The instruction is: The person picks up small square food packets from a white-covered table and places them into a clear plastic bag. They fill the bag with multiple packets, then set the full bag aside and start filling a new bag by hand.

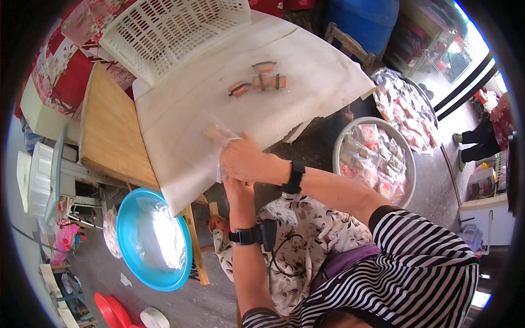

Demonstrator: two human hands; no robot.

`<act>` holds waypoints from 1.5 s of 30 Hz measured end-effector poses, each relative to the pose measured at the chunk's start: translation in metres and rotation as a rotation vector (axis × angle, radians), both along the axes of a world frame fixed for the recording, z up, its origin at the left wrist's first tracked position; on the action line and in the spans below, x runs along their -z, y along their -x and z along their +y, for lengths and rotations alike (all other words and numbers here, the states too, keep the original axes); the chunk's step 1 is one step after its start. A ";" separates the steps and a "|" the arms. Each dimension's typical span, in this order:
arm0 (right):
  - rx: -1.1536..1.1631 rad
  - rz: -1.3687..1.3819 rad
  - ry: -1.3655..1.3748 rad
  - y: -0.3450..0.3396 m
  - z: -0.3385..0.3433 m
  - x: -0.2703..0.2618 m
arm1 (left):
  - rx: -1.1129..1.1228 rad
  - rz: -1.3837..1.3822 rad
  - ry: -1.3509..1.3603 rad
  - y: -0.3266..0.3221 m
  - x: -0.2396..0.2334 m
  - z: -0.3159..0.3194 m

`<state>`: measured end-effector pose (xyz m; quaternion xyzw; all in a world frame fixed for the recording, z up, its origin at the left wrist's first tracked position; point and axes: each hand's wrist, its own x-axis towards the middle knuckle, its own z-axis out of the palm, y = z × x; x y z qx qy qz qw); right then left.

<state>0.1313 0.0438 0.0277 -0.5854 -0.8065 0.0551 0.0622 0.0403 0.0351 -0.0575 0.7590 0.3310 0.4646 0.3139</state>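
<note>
My right hand [246, 158], bent and blurred, is closed at a clear plastic bag [220, 158] over the near part of the white-covered table [184, 123]. A blurred yellowish item [213, 132] shows at the bag's far end. Directly below and partly behind the right hand is my left hand [238, 187], also against the bag; its fingers are mostly hidden. Farther up the table lie several small pinkish rolls [268, 81] in clear wrap with dark bands, grouped close together.
A white slotted plastic basket [176, 37] stands at the table's far left, a wooden board [112, 135] beside the table. A blue basin [123, 242] holds clear plastic. To the right are a grey tub [411, 172] of bagged items and a foil-like heap [404, 110]. Another person [484, 135] stands far right.
</note>
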 end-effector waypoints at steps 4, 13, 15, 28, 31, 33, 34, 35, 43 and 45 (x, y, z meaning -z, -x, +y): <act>0.005 0.085 -0.298 0.013 0.014 0.006 | 0.065 -0.507 0.691 0.006 0.024 0.018; -0.131 0.271 -0.092 -0.006 -0.028 -0.017 | -0.236 -0.183 -0.167 -0.009 -0.005 0.004; -0.199 0.543 -0.293 -0.036 -0.047 -0.013 | 0.125 -1.002 1.036 -0.010 -0.034 -0.011; 0.345 0.182 -0.643 -0.162 0.017 -0.023 | -0.266 -0.783 1.015 0.007 -0.064 -0.031; 0.525 0.162 -0.616 -0.153 0.020 -0.031 | -0.277 -0.806 0.994 0.006 -0.062 -0.030; 0.771 0.709 -0.459 -0.144 0.009 -0.037 | -0.223 -0.803 1.020 0.007 -0.063 -0.031; 0.774 0.704 -0.457 -0.145 0.006 -0.030 | -0.222 -0.805 1.025 0.006 -0.065 -0.031; 0.766 0.774 -0.466 -0.148 0.003 -0.019 | -0.221 -0.809 1.037 0.005 -0.066 -0.030; 0.706 0.369 -0.603 -0.152 -0.026 -0.012 | -0.193 -0.819 1.072 0.010 -0.062 -0.025; 0.688 0.452 -0.570 -0.154 -0.032 -0.015 | -0.225 -0.812 1.069 0.011 -0.064 -0.026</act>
